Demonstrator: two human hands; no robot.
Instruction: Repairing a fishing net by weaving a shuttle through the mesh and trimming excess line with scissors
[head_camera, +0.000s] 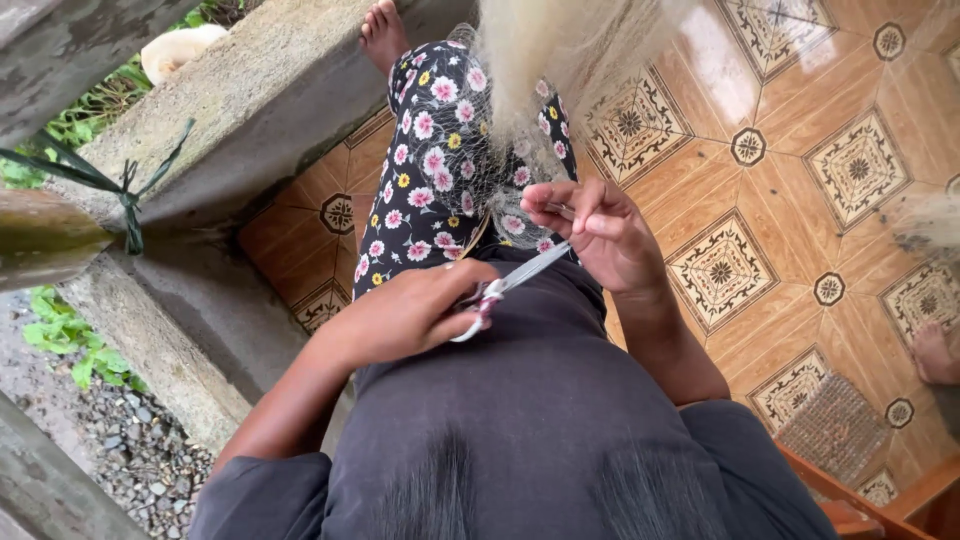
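Note:
My left hand (405, 312) grips a pair of scissors (522, 274) with pale red-and-white handles, the blades pointing up-right toward my right hand. My right hand (603, 232) pinches strands of a fine, pale fishing net (520, 70) between thumb and fingers, just above the blade tips. The net hangs down from the top of the view and lies over my leg in flowered black trousers (425, 150). My bare foot (383, 30) rests against the concrete ledge.
A rough concrete ledge (250, 110) runs along the left, with a green strap (128, 190) tied to a rail beside it. Patterned brown floor tiles (790, 170) spread to the right. A mesh mat (835, 425), a wooden edge (850, 500) and another person's foot (935, 352) lie at right.

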